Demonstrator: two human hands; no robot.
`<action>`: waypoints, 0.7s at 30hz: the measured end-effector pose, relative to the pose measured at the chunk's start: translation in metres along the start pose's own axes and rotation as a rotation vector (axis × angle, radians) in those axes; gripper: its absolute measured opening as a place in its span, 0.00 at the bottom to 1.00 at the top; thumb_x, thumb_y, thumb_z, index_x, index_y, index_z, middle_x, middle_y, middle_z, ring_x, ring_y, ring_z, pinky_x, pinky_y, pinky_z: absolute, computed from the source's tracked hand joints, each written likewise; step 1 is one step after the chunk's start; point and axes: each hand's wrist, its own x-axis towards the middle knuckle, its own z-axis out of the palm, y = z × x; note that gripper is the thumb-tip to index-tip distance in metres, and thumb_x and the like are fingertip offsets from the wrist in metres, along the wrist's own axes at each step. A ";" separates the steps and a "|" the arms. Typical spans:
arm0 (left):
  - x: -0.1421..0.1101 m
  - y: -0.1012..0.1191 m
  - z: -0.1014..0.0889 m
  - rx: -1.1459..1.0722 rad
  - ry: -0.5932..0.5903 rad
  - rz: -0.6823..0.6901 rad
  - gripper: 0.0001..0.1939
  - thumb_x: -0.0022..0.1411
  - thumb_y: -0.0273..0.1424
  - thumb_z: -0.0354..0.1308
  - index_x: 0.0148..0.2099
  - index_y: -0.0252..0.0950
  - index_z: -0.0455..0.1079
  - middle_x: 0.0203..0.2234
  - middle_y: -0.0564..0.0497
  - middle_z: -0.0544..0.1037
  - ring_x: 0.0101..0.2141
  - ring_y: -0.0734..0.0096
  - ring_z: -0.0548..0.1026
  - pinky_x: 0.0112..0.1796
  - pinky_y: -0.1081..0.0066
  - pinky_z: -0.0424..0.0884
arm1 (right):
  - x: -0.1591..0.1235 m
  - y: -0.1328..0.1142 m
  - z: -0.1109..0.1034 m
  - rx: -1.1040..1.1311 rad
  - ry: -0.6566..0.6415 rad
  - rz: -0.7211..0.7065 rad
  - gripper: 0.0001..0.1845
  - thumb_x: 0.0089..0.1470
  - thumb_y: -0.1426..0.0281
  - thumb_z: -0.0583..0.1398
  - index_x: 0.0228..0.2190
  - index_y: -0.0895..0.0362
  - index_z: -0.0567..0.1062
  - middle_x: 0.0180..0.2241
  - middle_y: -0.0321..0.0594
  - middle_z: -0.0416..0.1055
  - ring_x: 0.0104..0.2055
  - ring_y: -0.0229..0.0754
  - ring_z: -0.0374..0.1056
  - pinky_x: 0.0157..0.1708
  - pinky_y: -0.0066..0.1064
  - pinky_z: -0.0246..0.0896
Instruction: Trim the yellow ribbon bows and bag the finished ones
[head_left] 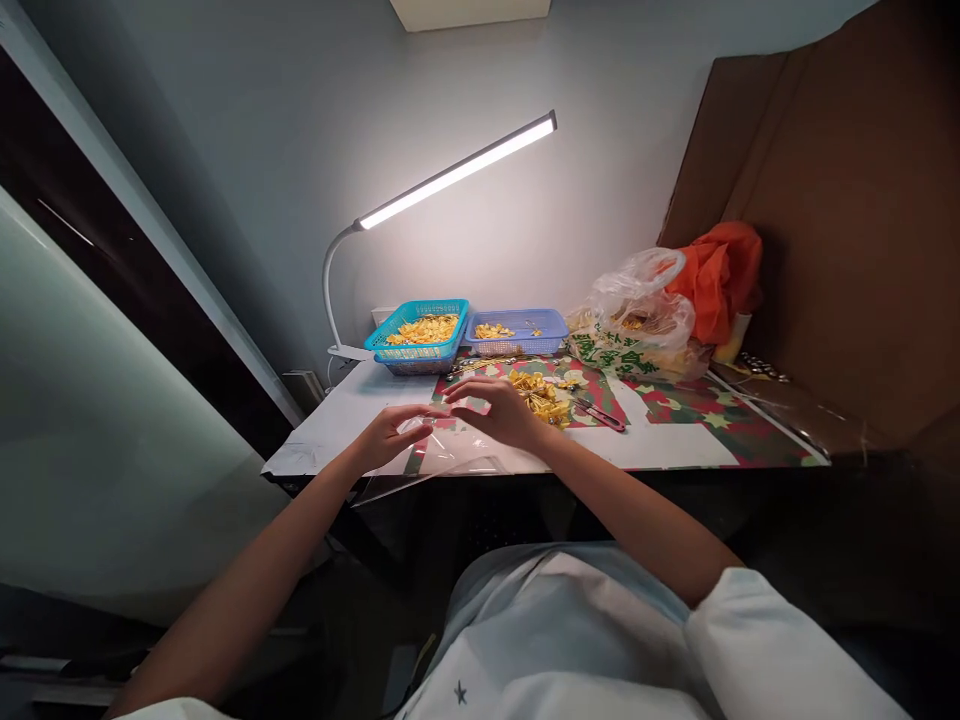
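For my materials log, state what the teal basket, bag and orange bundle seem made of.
Teal basket: probably molded plastic, smooth; its rim and lattice walls share one color.
Bag: thin, shiny plastic film, see-through and crinkled.
Orange bundle: fairly matte, softly folded; likely fabric, though thin plastic is possible.

On the desk (682,445), two baskets (417,350) (517,345) sit side by side at the back, a plastic bag (637,325) to their right, snips (602,416) before it.

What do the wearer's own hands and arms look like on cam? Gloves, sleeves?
Left hand and right hand: no gloves, no rings or wristbands visible. Forearms bare. Loose white sleeves; matching top with small dark star.
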 end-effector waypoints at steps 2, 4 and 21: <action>-0.001 0.003 -0.002 0.025 0.008 0.001 0.26 0.62 0.52 0.53 0.48 0.36 0.77 0.45 0.44 0.82 0.47 0.55 0.78 0.50 0.61 0.71 | -0.002 0.006 -0.031 -0.107 -0.014 0.063 0.03 0.55 0.72 0.64 0.34 0.58 0.79 0.39 0.41 0.79 0.42 0.39 0.74 0.46 0.31 0.65; -0.001 0.002 -0.005 0.054 0.056 -0.010 0.26 0.62 0.52 0.53 0.47 0.36 0.77 0.44 0.44 0.82 0.46 0.56 0.78 0.49 0.62 0.72 | -0.008 0.017 -0.061 -0.314 -0.026 0.246 0.05 0.54 0.73 0.64 0.35 0.57 0.80 0.38 0.41 0.79 0.43 0.41 0.73 0.46 0.33 0.63; 0.026 -0.020 -0.010 0.221 0.075 -0.026 0.28 0.62 0.52 0.53 0.50 0.36 0.74 0.49 0.42 0.79 0.47 0.56 0.77 0.29 0.73 0.75 | -0.024 0.035 -0.083 -0.709 -0.433 0.660 0.05 0.55 0.71 0.63 0.34 0.56 0.81 0.38 0.42 0.77 0.37 0.42 0.70 0.29 0.28 0.53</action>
